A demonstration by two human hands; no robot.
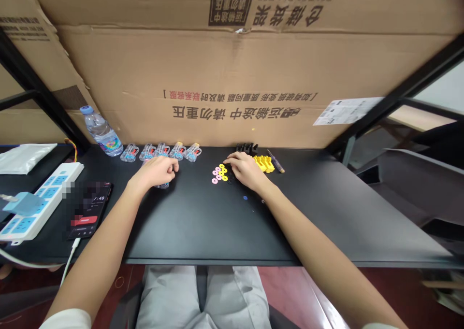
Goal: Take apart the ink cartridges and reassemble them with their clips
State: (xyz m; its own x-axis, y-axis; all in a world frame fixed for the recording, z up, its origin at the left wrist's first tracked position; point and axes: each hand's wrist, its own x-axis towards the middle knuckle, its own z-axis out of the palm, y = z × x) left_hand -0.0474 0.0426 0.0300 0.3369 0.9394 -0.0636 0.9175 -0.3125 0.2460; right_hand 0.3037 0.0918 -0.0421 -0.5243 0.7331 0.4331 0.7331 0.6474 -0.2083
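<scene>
My left hand [156, 170] is on the left half of the black table, its fingers curled down around a clear plastic piece [164, 185]. Only edges of that piece show from under the hand. Just behind stand similar clear plastic pieces [177, 151] with red, blue and yellow parts inside. My right hand [245, 168] reaches over small flat rings, fingers loosely bent and stretched out. Its fingertips are at the yellow rings [222, 173]; pink rings [215, 180] lie just left. Black rings [231, 178] are partly hidden beneath the hand.
Yellow plastic parts [266, 164], black parts [247, 148] and a screwdriver [276, 162] lie right of my right hand. A blue disc [245, 198] is nearer me. On the left are a water bottle [102, 132], phone [90, 210] and power strip [43, 201]. Cardboard [217, 63] walls the back.
</scene>
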